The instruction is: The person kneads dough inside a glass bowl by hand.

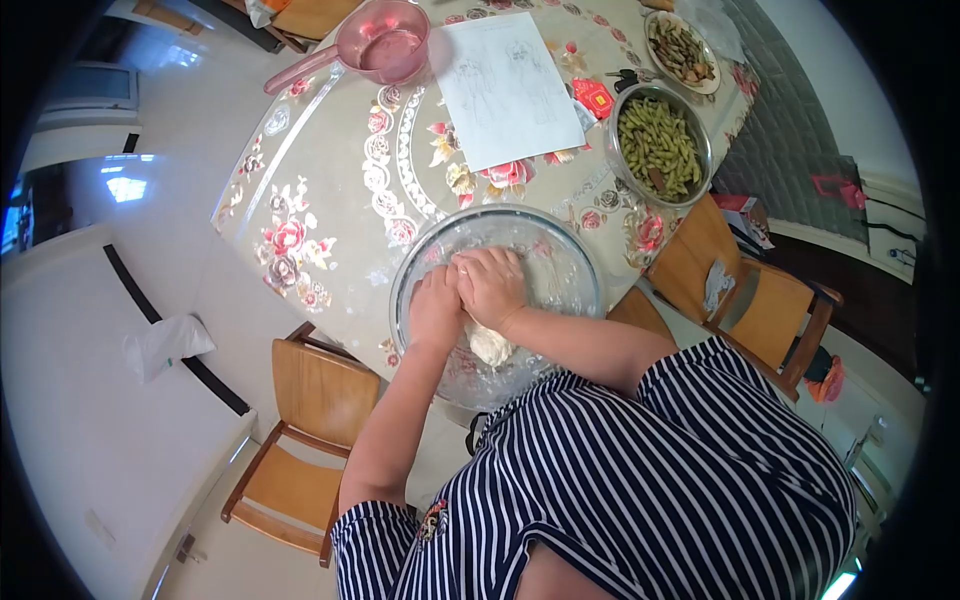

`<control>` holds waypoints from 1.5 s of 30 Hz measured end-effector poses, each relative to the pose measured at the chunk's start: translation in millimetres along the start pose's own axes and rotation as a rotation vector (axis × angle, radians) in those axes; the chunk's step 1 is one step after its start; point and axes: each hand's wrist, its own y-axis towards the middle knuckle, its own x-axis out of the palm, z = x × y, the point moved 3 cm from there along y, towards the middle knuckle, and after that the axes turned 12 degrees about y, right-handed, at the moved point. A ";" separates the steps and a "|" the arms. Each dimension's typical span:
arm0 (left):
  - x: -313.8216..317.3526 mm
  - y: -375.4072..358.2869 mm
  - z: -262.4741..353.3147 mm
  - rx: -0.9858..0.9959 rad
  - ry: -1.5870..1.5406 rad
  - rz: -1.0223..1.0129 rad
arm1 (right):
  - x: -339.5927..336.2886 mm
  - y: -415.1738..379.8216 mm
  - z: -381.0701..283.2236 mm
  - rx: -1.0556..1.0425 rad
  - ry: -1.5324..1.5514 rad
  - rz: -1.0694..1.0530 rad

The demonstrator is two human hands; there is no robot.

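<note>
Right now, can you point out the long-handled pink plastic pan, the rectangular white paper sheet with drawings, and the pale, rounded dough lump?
Pink plastic pan (pixel 388 50), head view: inside bottom.
White paper sheet (pixel 508 92), head view: middle of the page.
Pale dough lump (pixel 491 346), head view: uncovered near end.

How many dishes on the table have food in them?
3: the clear bowl in the middle has dough, the metal bowl to the right has green pods, and the plate beyond it has other food.
</note>
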 end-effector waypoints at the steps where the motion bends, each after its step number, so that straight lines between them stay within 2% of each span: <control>1: 3.6 3.2 -2.2 -0.001 -0.023 0.069 | -0.5 7.0 4.7 -0.063 -0.030 -0.020; 2: 6.8 4.8 -3.6 -0.001 -0.047 0.133 | -0.8 12.0 8.1 -0.121 -0.060 -0.041; 9: 5.4 22.1 -7.1 -0.115 -0.050 0.167 | 11.3 45.6 35.4 -0.215 -0.088 -0.194; 11: -12.7 45.0 -16.1 -0.279 -0.126 0.124 | 23.4 83.1 31.5 -0.143 -0.120 -0.285; 13: -33.1 60.3 -18.8 -0.329 -0.149 0.104 | 22.6 114.6 17.7 -0.184 -0.197 -0.336; 14: -14.1 69.5 -29.7 -0.369 -0.140 0.141 | 25.6 125.0 15.3 -0.174 -0.210 -0.390; 15: -30.9 65.8 -23.4 -0.403 -0.160 0.079 | 31.7 124.9 17.2 -0.164 -0.229 -0.451; 16: -19.3 67.4 -24.7 -0.419 -0.161 0.145 | 33.4 123.4 19.9 -0.215 -0.263 -0.457; 18: 0.9 63.3 -32.2 -0.327 -0.216 0.163 | 31.1 112.7 18.3 -0.265 -0.245 -0.456; 20: -8.5 44.5 -21.7 -0.349 -0.191 0.171 | 37.8 99.0 25.9 -0.162 -0.153 -0.374; 24: 18.7 22.7 -19.8 -0.321 -0.215 0.226 | 30.0 73.5 9.5 -0.279 -0.277 -0.468; 26: 27.8 12.4 -18.7 -0.319 -0.232 0.256 | 28.9 57.0 9.9 -0.245 -0.171 -0.372; 29: 36.8 -9.5 -12.2 -0.294 -0.234 0.264 | 26.0 33.5 8.4 -0.233 -0.124 -0.345; 31: 42.0 -20.3 -8.0 -0.192 -0.219 0.268 | 22.0 19.0 6.1 -0.244 -0.101 -0.324; 34: 47.0 -38.3 3.2 -0.171 -0.239 0.197 | 15.6 -1.3 6.4 -0.167 -0.140 -0.351; 37: 56.0 -49.8 9.9 -0.155 -0.294 0.266 | 9.5 3.1 5.4 -0.102 -0.060 -0.399; 39: 56.7 -59.4 20.9 -0.166 -0.296 0.267 | 12.0 23.5 17.1 0.273 0.284 -0.883; 40: 63.8 -64.0 24.8 -0.179 -0.305 0.256 | 10.2 26.5 11.1 0.259 0.285 -0.878; 42: 63.9 -79.7 37.0 -0.185 -0.197 0.341 | -6.0 32.6 -4.1 0.111 0.260 -0.439; 43: 46.6 -96.0 51.1 -0.139 -0.228 0.343 | -15.8 21.9 -19.2 -0.173 0.024 -0.346; 44: 38.1 -108.9 58.7 -0.093 -0.262 0.339 | -14.2 11.0 -18.1 -0.175 0.031 -0.349; 45: 46.1 -107.3 55.0 -0.150 -0.411 0.273 | -8.0 -0.2 -15.4 -0.225 -0.015 -0.560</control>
